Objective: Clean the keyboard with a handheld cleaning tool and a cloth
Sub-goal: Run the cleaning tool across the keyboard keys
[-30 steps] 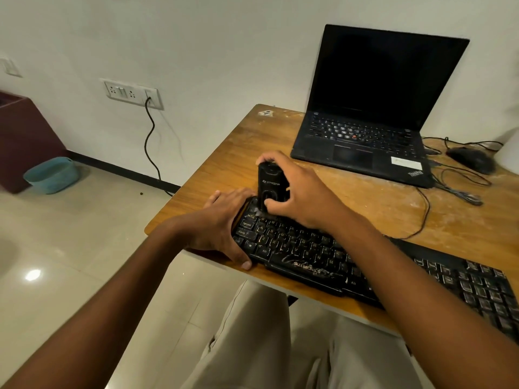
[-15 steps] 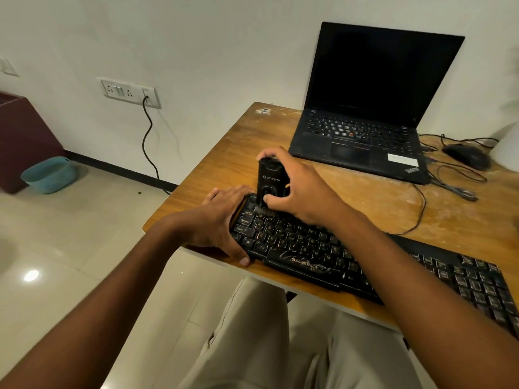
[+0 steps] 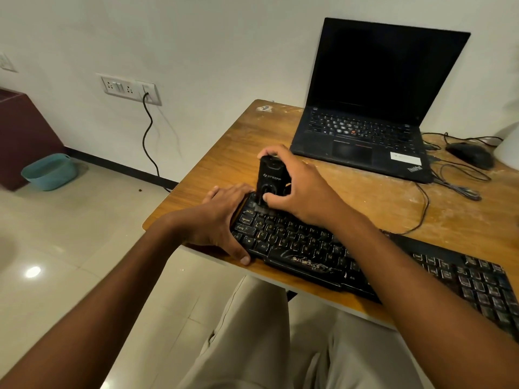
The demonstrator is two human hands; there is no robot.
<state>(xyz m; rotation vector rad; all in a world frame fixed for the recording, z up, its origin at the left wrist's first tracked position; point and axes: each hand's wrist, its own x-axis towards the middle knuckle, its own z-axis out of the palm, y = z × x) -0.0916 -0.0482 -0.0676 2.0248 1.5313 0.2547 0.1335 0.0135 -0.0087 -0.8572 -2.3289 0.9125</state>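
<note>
Keyboard (image 3: 323,248) on table (image 3: 224,169), laptop (image 3: 365,130) behind it.

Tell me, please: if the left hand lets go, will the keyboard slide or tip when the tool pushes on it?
It probably would shift: the keyboard is long, thin plastic on a smooth table, and the left hand braces its end. Its front edge overhangs the table, so it may tip. The right hand holds the tool upright at the far left corner.
</note>
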